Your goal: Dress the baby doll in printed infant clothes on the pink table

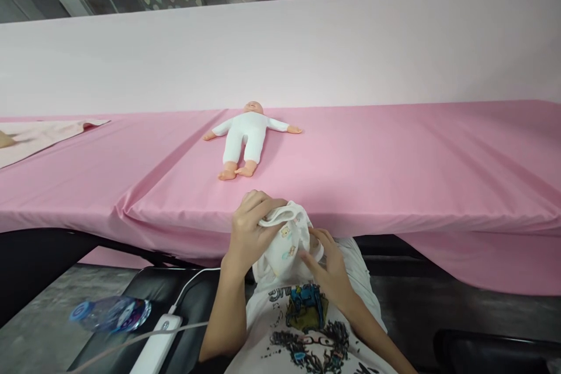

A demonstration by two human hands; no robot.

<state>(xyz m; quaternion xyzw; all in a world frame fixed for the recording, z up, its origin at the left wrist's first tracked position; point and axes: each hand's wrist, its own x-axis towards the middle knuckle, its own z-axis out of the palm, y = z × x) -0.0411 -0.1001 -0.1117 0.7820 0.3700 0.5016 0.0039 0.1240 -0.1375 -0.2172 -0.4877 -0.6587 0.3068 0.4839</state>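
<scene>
Bunched up at the table's near edge is a small white baby garment [287, 245] with a faint coloured print and a rolled trim. My left hand [252, 231] grips it at the upper left, fingers bent over the trim. On the other side my right hand [328, 269] pinches the fabric near an opening, with some fingers partly inside or behind the cloth. Beyond both hands, a baby doll [248, 134] lies on its back, arms spread, its body white and its hands and feet skin-toned.
A pink sheet [394, 169] covers the table, with a white wall behind. At far left lies a cream cloth [39, 137]. Beside me, a black seat [188, 298] bears a water bottle [114, 314] and a white power bank [160, 339] with cables.
</scene>
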